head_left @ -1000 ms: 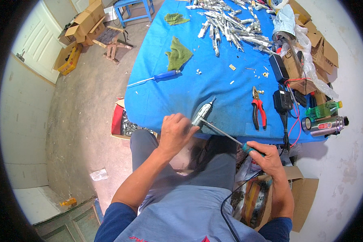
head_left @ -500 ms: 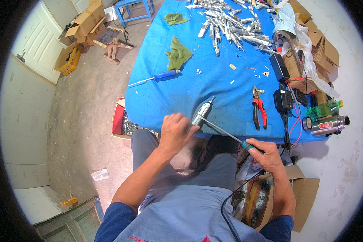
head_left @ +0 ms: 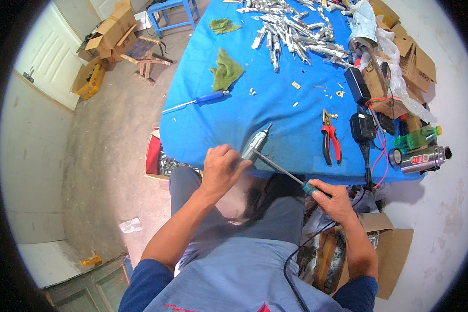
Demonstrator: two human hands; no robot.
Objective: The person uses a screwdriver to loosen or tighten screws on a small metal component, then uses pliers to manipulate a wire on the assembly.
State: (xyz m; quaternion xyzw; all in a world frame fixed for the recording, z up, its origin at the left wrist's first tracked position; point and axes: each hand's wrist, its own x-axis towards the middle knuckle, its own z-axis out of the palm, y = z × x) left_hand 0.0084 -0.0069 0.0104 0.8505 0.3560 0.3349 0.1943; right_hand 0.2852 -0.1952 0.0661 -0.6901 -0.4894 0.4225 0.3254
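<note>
Left hand (head_left: 221, 169) is pinching silvery-white part (head_left: 255, 143), right hand (head_left: 332, 200) is gripping teal-handled screwdriver (head_left: 291, 175).
Looking light, stiff; near end's suiting grip.

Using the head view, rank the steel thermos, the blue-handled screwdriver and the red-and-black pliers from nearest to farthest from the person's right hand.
From the right hand:
1. Red-and-black pliers: almost straight ahead, on the blue cloth.
2. Steel thermos: lying on its side, ahead and to the right.
3. Blue-handled screwdriver: ahead, well to the left.
</note>
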